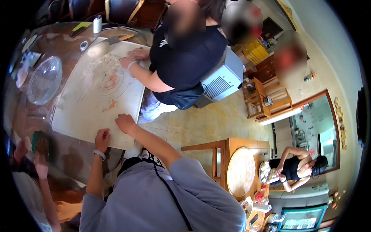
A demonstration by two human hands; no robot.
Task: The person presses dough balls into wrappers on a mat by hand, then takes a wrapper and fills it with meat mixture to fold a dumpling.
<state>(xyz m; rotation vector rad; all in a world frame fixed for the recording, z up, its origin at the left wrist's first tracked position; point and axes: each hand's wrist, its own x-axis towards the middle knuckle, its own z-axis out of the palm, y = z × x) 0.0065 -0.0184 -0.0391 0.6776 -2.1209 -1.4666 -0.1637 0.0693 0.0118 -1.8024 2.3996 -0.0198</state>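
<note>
Dough pieces (108,60) are lying small and pale toward the far end of the white board (73,116), near the larger dough lump (98,49) and well apart from our hands. In the head view, our only one, the board is resting on the bench (70,53). Our left hand (102,140) is curling inward over the near edge, and our right hand (125,123) is bending its fingers down by the right edge. We are not managing to tell whether either grip is pinching anything. A co-worker's hand (126,62) is reaching just beside the pieces, and a knife (113,40) is lying beyond the lump. In our judgement, working well here is calling for dry, lightly floured fingers, since such soft-looking dough is probably clinging easily. We are also wanting gentle, even pressure, gaps between pieces against sticking, and elbow room for the co-worker's hand.
</note>
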